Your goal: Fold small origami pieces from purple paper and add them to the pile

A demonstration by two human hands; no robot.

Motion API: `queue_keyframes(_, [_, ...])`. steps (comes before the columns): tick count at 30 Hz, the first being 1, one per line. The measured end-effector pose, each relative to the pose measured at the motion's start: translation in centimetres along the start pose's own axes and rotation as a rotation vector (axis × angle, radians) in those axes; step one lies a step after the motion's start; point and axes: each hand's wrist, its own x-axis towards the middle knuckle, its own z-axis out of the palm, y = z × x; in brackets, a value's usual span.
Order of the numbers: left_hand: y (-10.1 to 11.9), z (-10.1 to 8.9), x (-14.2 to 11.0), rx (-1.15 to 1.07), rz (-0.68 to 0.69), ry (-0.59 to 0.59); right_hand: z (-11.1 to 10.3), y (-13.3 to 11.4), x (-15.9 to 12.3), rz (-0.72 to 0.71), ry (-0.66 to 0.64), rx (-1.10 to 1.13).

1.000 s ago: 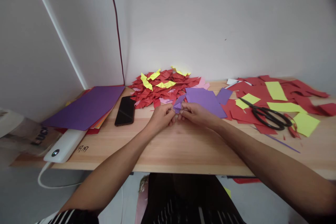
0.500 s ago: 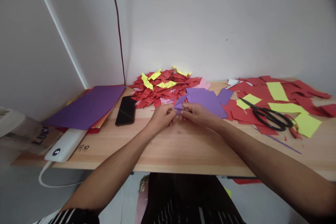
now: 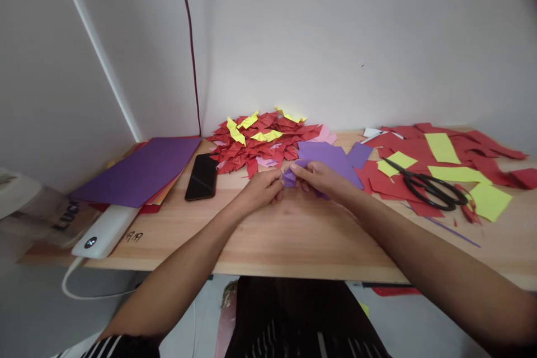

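Head view, left hand (image 3: 266, 185), right hand (image 3: 315, 176), both clamped on purple paper (image 3: 289, 178), now held lower

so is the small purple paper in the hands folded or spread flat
Folded: the small purple paper between the left hand and right hand shows angled, overlapping faces, though partly hidden.

Folded purple paper (image 3: 289, 180) part-hidden by left hand (image 3: 265, 184) and right hand (image 3: 318, 175), creases too small to read. Power bank (image 3: 107, 230) far end hidden under purple sheet (image 3: 138, 170). Plastic container (image 3: 42, 210) blurred, cut off at left edge. Rightmost red scrap (image 3: 524, 178) clipped too
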Motion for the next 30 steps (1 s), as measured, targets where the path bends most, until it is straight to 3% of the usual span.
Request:
queue_keyframes(6, [-0.7, 0.0, 0.2, -0.082, -0.040, 0.011, 0.3, 0.2, 0.1, -0.023, 0.070, 0.104])
queue_keyframes(13, [-0.8, -0.4, 0.1, 0.033, -0.006, 0.194, 0.1, 0.9, 0.6, -0.164, 0.148, 0.218])
queue_keyframes(20, [0.5, -1.1, -0.2, 0.228, 0.002, 0.377, -0.4, 1.2, 0.8, -0.139, 0.180, 0.270])
queue_keyframes(30, [-0.7, -2.2, 0.1, 0.115, -0.026, 0.516, -0.2, 0.6, 0.5, -0.042, 0.051, 0.235])
